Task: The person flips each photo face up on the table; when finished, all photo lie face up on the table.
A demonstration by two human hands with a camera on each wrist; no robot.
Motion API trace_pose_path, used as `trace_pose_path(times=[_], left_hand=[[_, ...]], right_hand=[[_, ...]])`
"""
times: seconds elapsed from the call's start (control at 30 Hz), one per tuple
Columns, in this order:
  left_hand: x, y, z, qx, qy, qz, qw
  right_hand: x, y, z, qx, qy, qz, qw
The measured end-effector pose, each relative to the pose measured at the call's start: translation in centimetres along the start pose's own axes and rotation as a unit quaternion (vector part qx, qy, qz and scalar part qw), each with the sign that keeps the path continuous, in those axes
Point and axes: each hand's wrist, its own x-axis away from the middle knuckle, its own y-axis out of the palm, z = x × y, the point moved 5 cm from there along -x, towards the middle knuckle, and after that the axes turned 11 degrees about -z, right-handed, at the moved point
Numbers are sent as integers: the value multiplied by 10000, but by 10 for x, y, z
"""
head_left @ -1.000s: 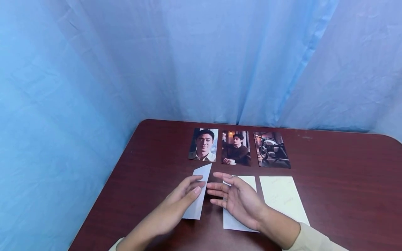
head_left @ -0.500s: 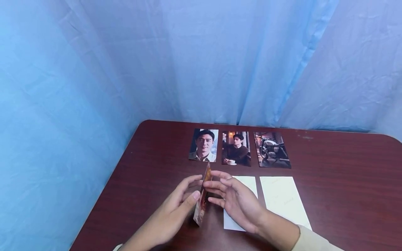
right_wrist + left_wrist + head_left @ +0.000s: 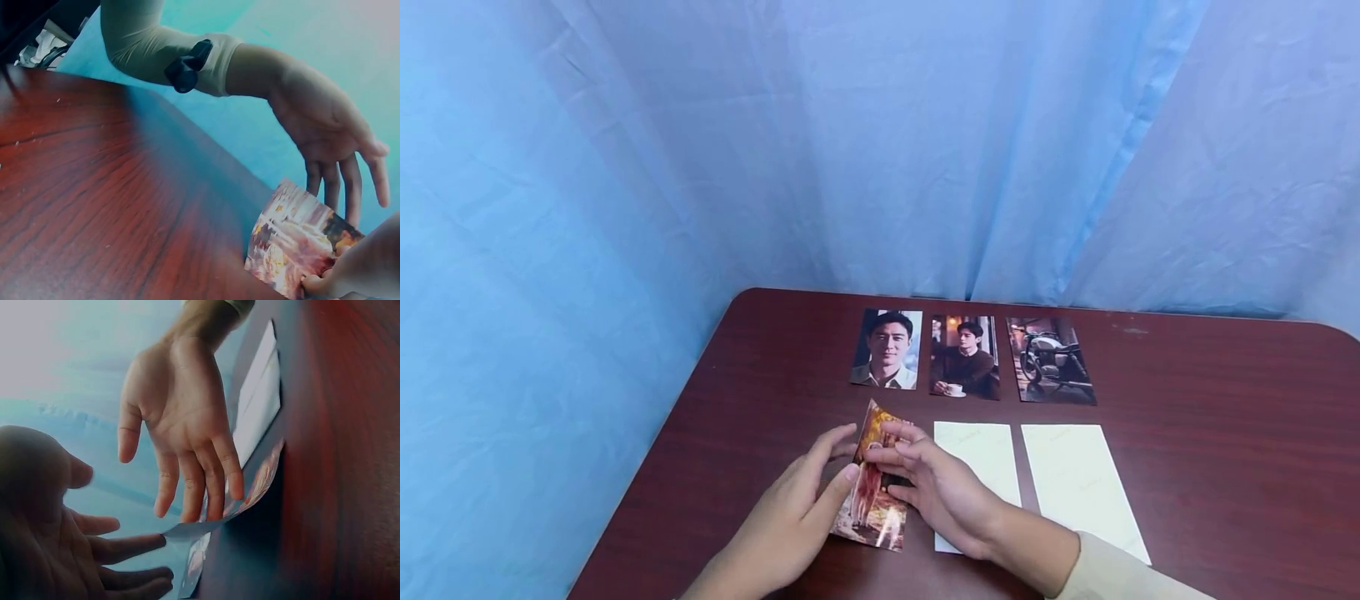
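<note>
A glossy photo print (image 3: 880,521) with orange autumn colours tilts up off the dark red table on its left side, picture side showing. My right hand (image 3: 943,492) lays its outstretched fingers on the picture. Beside the print's left edge is my left hand (image 3: 786,512), fingers loosely extended and thumb spread. In the left wrist view the print (image 3: 262,475) is seen edge-on and bowed, with the right fingertips against it and a left fingertip at its edge. The right wrist view shows the left hand (image 3: 319,112) behind the print (image 3: 287,240).
Three photos lie face up in a back row: a portrait (image 3: 886,350), a person with a cup (image 3: 964,358) and a motorcycle (image 3: 1051,360). Right of the hands are two white-backed cards (image 3: 977,450), (image 3: 1078,492). A blue curtain (image 3: 880,150) hangs behind the table.
The print has turned over between the hands, from its white back through upright to its picture side. Its picture now leans leftward, and both hands have shifted slightly left.
</note>
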Motion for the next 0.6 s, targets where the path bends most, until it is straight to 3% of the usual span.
trace_pose_path(times=[0.2, 0.47, 0.6], left_hand=[[-1, 5, -7, -1448, -16, 204, 9892], [-4, 19, -21, -2578, -481, -611, 9631], [-7, 22, -22, -2832, -544, -562, 9559]], right_hand=[[-6, -1, 8, 186, 0, -6, 9998], [-14, -5, 10, 313, 66, 47, 9995], [-13, -6, 7, 296, 10, -31, 9996]])
